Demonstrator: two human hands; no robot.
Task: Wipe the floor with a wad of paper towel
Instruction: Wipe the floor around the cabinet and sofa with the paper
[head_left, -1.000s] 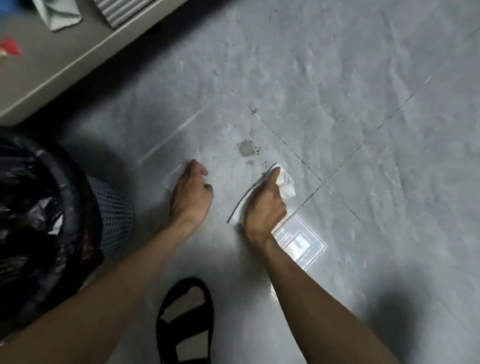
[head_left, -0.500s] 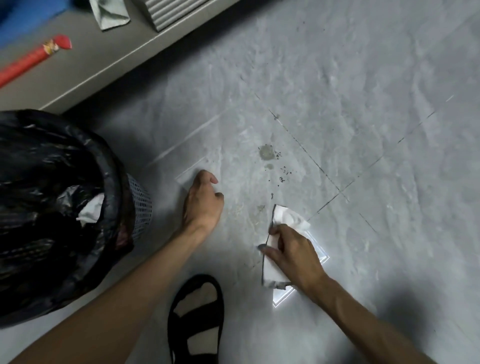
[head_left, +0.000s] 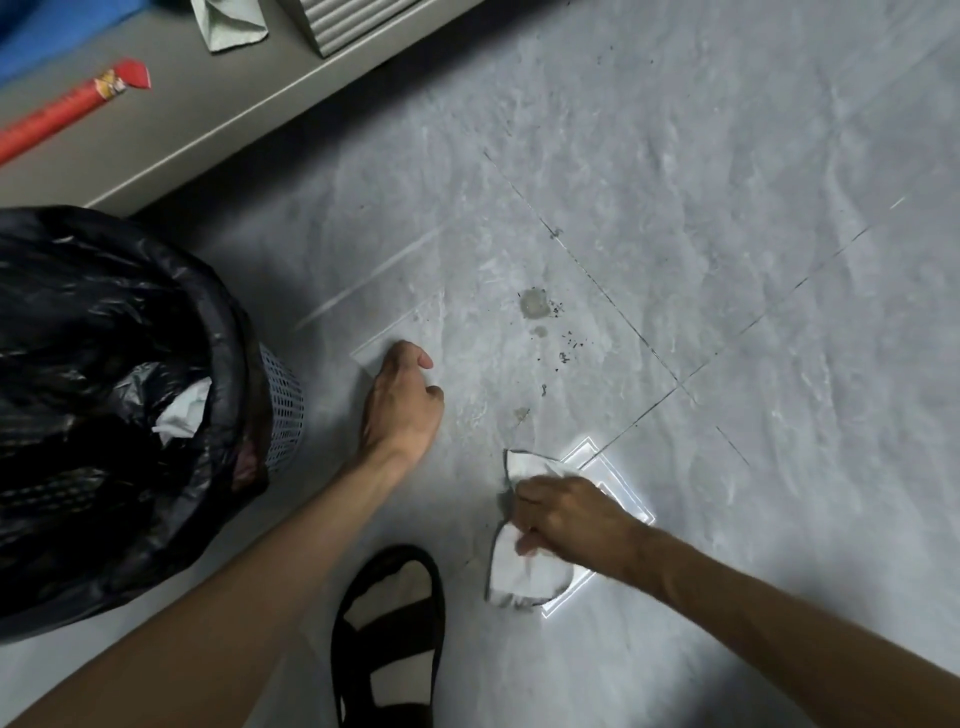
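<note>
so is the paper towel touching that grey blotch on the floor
Apart. The head view shows the paper towel under the right hand, with bare floor between its top edge and the grey blotch.

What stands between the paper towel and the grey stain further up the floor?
Nothing blocks it. Only bare floor, a small smudge and dark crumbs lie between the paper towel and the stain; the left hand rests aside.

left hand (head_left: 402, 410): bare
right hand (head_left: 566, 514): bare
left forearm (head_left: 234, 597): bare up to frame edge
right forearm (head_left: 779, 613): bare up to frame edge
sandal (head_left: 387, 639): black, wide straps, open gaps; sock or bare foot inside, cannot tell
</note>
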